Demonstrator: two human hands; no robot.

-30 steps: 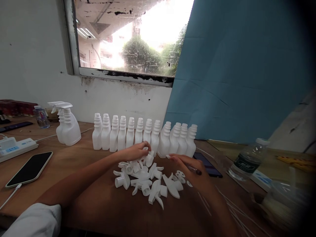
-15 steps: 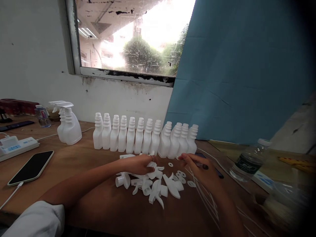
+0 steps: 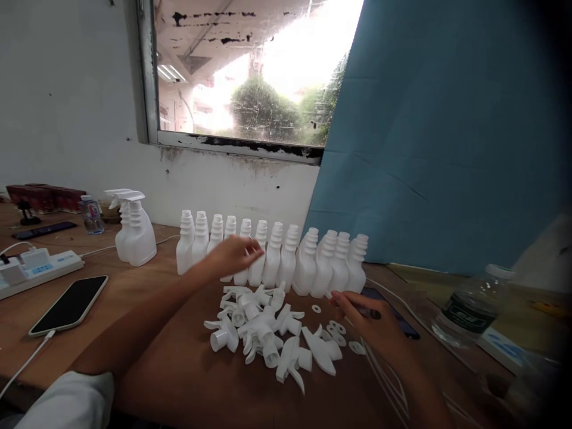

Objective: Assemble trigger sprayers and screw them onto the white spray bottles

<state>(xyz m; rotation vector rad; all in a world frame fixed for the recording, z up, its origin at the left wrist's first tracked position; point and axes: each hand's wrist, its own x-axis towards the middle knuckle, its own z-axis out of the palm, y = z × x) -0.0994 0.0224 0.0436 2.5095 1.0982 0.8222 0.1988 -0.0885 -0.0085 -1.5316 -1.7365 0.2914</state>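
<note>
Left hand [image 3: 236, 256]: grip loosely parted, beside the bottle row [image 3: 273, 262].
Right hand [image 3: 357, 319]: near flat white washers [image 3: 336, 333]; I cannot tell the grip's state.
Trigger sprayer heads [image 3: 263, 323]: piled on the worktop [image 3: 187, 384].

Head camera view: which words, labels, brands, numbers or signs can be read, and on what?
No text reads clearly.
Large bottle at right: white characters on its green label, too blurred.
Small bottle at left: label too small.
Left power strip: blue markings too small.
White bottles in the row: no lettering visible.
</note>
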